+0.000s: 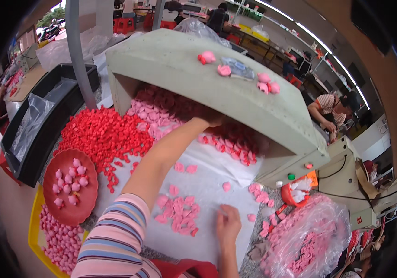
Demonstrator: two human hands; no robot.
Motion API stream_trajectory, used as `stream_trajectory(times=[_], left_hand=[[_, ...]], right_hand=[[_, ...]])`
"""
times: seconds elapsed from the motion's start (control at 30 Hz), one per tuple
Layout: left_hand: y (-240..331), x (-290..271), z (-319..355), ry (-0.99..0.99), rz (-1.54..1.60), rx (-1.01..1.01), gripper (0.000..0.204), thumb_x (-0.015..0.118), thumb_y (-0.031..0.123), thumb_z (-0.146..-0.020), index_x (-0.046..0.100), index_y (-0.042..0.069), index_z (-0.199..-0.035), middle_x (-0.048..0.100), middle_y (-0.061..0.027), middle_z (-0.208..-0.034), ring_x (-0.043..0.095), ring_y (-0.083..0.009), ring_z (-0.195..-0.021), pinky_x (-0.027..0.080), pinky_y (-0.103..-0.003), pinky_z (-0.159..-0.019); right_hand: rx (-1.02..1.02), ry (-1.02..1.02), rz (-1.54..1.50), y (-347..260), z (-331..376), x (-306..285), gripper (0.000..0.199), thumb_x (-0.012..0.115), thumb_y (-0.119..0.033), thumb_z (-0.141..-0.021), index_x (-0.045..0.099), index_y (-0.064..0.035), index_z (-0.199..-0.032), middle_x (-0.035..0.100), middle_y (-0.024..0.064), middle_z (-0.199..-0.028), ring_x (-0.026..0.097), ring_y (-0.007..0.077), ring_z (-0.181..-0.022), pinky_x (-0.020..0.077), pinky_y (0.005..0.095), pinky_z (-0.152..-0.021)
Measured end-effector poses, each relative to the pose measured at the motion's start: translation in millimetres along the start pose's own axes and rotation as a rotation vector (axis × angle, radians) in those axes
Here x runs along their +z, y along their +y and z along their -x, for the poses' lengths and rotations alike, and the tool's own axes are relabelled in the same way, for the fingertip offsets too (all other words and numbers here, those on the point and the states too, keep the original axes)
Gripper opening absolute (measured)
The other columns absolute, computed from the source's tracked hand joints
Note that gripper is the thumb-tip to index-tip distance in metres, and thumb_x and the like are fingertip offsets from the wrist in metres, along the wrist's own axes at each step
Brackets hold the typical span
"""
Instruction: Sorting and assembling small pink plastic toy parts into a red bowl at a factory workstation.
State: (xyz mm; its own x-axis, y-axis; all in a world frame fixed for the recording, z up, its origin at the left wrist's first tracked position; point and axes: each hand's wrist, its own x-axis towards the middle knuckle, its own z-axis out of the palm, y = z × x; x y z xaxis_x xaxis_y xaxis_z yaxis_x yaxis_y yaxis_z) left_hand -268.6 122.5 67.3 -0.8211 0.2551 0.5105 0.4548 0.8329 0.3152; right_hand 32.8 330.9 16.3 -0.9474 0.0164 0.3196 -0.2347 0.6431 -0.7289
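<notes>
My left hand (206, 121) reaches under a grey-green hood (175, 69) and is almost wholly hidden by its edge; only the wrist shows, above a heap of pale pink pieces (154, 116). My right hand (227, 224) rests fingertips-down on a white sheet (208, 178), with nothing seen in it. Just left of it lies a small cluster of pink pieces (180, 214), and single pink pieces are scattered around. A big pile of red pieces (99, 134) spreads left of my forearm, and more red ones (235, 139) lie under the hood.
A red dish (68, 204) with several pink pieces sits at the left above a yellow tray (35, 222) of pink pieces. A black bin (45, 125) and grey pole (80, 55) stand behind. A clear bag of pink pieces (310, 238) lies right. Another person (328, 109) works beyond.
</notes>
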Motion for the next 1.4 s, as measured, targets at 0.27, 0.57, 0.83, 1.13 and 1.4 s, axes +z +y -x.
stream_trajectory(times=[0.27, 0.57, 0.83, 1.13, 1.4], left_hand=[[-36, -1, -22, 0.225, -0.143, 0.047, 0.044, 0.047, 0.039, -0.086, 0.055, 0.01, -0.117, 0.053, -0.0151, -0.121, 0.048, -0.0338, -0.113, 0.034, -0.045, -0.096], [-49, -58, 13, -0.143, -0.239, -0.07, 0.04, 0.045, 0.035, -0.088, 0.055, 0.01, -0.117, 0.054, -0.0144, -0.12, 0.048, -0.0335, -0.112, 0.034, -0.045, -0.096], [-91, -24, 45, -0.026, -0.164, 0.156, 0.03, 0.048, 0.023, -0.085, 0.058, 0.011, -0.11, 0.059, -0.0144, -0.108, 0.054, -0.03, -0.102, 0.039, -0.043, -0.089], [5, -69, 145, -0.272, 0.119, 0.053, 0.029, 0.055, 0.001, -0.07, 0.064, 0.011, -0.096, 0.056, -0.0096, -0.099, 0.056, -0.027, -0.092, 0.047, -0.038, -0.076], [82, -71, 232, -0.536, 0.38, 0.047, 0.042, 0.058, 0.003, -0.069, 0.061, 0.012, -0.11, 0.052, -0.0111, -0.108, 0.053, -0.0273, -0.095, 0.045, -0.035, -0.08]], right_hand=[[0.039, -0.003, -0.02, 19, 0, 11, 0.011, 0.063, 0.0, -0.077, 0.066, -0.0022, -0.087, 0.058, 0.0065, -0.087, 0.058, 0.011, -0.068, 0.046, 0.0197, -0.055], [0.088, -0.035, -0.076, 21, -6, 6, 0.013, 0.062, 0.002, -0.077, 0.067, -0.0027, -0.089, 0.056, 0.0061, -0.089, 0.057, 0.0107, -0.069, 0.0457, 0.0196, -0.054], [0.026, -0.009, -0.038, 11, -1, 4, 0.014, 0.063, 0.001, -0.074, 0.066, -0.0039, -0.087, 0.058, 0.0076, -0.086, 0.057, 0.0175, -0.07, 0.0473, 0.0254, -0.056], [-0.151, 0.058, 0.118, 12, -30, 10, 0.016, 0.062, -0.001, -0.073, 0.062, -0.0016, -0.09, 0.057, 0.0122, -0.092, 0.055, 0.0286, -0.085, 0.0461, 0.0355, -0.074], [-0.211, -0.1, 0.124, 18, -35, 24, 0.023, 0.055, -0.006, -0.081, 0.062, -0.0023, -0.103, 0.057, 0.0165, -0.112, 0.054, 0.0337, -0.1, 0.0438, 0.0391, -0.086]])
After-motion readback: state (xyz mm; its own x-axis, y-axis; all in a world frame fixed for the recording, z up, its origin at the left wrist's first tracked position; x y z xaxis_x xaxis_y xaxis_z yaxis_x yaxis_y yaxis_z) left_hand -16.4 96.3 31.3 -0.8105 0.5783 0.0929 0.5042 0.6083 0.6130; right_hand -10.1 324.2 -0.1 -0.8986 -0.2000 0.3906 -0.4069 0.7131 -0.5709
